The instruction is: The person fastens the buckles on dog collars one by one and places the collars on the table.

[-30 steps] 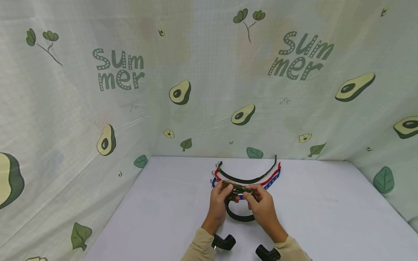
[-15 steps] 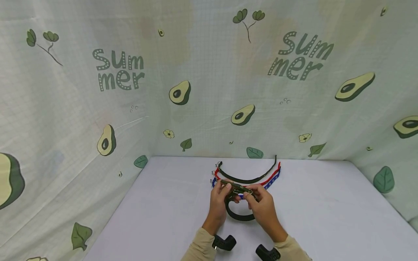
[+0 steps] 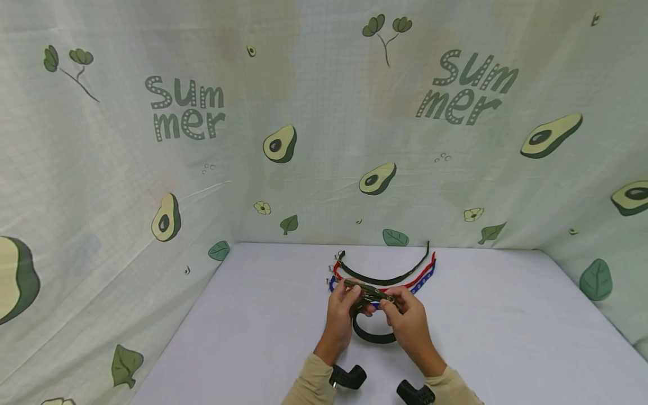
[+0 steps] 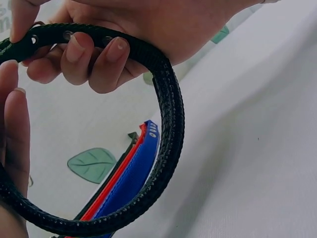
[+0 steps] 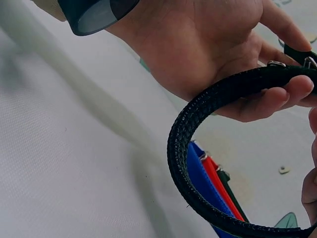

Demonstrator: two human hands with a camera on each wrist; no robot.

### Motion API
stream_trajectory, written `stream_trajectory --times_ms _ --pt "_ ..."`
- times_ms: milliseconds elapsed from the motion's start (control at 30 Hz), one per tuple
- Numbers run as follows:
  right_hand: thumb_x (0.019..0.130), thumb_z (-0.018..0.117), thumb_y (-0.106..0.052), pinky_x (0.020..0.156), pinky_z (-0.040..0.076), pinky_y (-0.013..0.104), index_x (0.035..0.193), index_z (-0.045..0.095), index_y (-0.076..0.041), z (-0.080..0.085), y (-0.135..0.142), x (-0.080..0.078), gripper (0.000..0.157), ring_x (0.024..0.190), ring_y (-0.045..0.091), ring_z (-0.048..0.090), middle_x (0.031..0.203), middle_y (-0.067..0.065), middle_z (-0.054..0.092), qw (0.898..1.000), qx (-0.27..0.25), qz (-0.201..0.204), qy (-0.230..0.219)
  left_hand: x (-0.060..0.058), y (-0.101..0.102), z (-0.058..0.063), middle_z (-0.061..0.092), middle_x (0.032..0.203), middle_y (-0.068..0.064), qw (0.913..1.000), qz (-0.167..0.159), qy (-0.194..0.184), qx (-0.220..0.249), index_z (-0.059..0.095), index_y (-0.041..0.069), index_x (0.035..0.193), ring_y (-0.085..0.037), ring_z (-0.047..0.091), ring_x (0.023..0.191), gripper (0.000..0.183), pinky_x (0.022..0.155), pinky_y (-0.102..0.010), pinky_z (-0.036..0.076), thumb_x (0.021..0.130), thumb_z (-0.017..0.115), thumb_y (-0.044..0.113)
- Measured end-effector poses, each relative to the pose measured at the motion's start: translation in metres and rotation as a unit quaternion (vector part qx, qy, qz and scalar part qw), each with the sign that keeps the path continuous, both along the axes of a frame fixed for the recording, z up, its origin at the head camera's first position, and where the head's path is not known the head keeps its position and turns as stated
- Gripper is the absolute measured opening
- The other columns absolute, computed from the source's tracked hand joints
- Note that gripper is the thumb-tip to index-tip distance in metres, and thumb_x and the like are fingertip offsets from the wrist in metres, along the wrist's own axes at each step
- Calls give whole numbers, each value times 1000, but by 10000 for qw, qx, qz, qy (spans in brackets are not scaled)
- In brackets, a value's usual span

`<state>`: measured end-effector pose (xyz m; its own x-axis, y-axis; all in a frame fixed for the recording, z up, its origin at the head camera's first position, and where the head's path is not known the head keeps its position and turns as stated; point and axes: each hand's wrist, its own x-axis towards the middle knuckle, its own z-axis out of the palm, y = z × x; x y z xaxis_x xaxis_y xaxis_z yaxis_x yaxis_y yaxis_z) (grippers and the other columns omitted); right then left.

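Note:
Both hands hold a dark collar (image 3: 374,338), bent into a loop over the table, with its two ends brought together between the fingers. My left hand (image 3: 338,315) grips one end; in the left wrist view the dark strap (image 4: 171,124) has metal-ringed holes (image 4: 69,35) beside the curled fingers. My right hand (image 3: 409,319) pinches the collar on the other side. A metal buckle (image 5: 310,62) shows near its fingertips in the right wrist view. The fingers partly hide where the ends meet.
Behind the hands, three more collars lie curved side by side on the white table (image 3: 263,315): a dark one (image 3: 382,281), a red one (image 3: 422,273) and a patterned blue one (image 3: 424,281). A printed cloth (image 3: 324,112) hangs along the table's back and sides.
Hands and collar stay almost in place. The strap between the fingers has shifted very slightly to the right; the three collars behind lie as before.

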<state>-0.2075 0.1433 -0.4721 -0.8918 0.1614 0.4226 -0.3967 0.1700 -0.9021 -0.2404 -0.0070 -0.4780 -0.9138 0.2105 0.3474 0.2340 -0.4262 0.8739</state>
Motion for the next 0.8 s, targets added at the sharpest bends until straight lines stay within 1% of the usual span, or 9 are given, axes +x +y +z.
stream_trajectory --times_ms 133,167,267,367,467,567,633,733,800 --pt "91 62 7 45 43 26 98 63 0 3 0 1 9 53 13 52 73 14 61 9998 -183 11 62 0 -1 0 68 105 -10 9990 -198 0 -408 49 -11 127 -14 67 73 37 65 -29 56 102 55 17" --pt "92 61 7 45 43 26 98 63 1 3 1 1 9 52 13 52 74 16 61 9997 -247 26 59 0 -1 -1 67 106 -13 9983 -222 -28 -534 51 -9 128 -14 67 74 38 65 -28 55 102 57 17" --pt "94 60 8 46 44 27 101 62 3 2 1 0 9 53 14 52 80 25 62 9990 -447 81 -2 0 -1 -2 65 100 -18 9954 -151 -77 -946 59 -4 126 -13 63 71 35 60 -24 51 98 64 17" --pt "96 60 3 47 46 27 103 63 2 -2 3 -2 7 54 16 53 77 23 60 9983 -561 59 -127 2 0 -2 63 90 -17 9929 6 -83 -1190 65 1 122 -10 54 64 32 54 -21 42 96 69 19" --pt "98 61 -1 49 49 28 106 65 1 -1 3 -2 10 56 18 56 73 17 60 9978 -634 1 -214 3 0 -2 62 85 -7 9922 140 -27 -1235 68 3 118 -9 46 60 29 52 -20 37 95 70 20" --pt "98 61 -2 51 51 28 110 66 3 1 3 -1 14 58 20 59 75 18 62 9968 -759 -22 -260 4 1 -3 64 84 -1 9918 223 8 -1256 70 5 116 -8 43 58 26 50 -19 35 95 71 20" --pt "98 62 -2 51 51 27 112 66 4 2 3 -1 16 60 20 62 80 19 65 9957 -901 5 -231 3 2 -4 67 88 0 9916 246 0 -1270 71 7 116 -8 42 58 25 50 -19 34 95 71 20" --pt "98 61 1 52 52 28 114 65 6 3 3 -2 17 67 21 67 94 20 70 9934 -1133 123 -118 3 3 -4 70 92 -1 9916 275 -3 -1262 72 9 116 -8 42 58 25 50 -19 34 94 72 21" --pt "98 61 1 53 53 28 114 63 7 3 4 -3 18 72 22 69 103 21 71 9918 -1255 219 -36 3 3 -4 70 90 -1 9915 314 0 -1260 72 10 116 -8 42 57 24 50 -19 34 94 72 22"
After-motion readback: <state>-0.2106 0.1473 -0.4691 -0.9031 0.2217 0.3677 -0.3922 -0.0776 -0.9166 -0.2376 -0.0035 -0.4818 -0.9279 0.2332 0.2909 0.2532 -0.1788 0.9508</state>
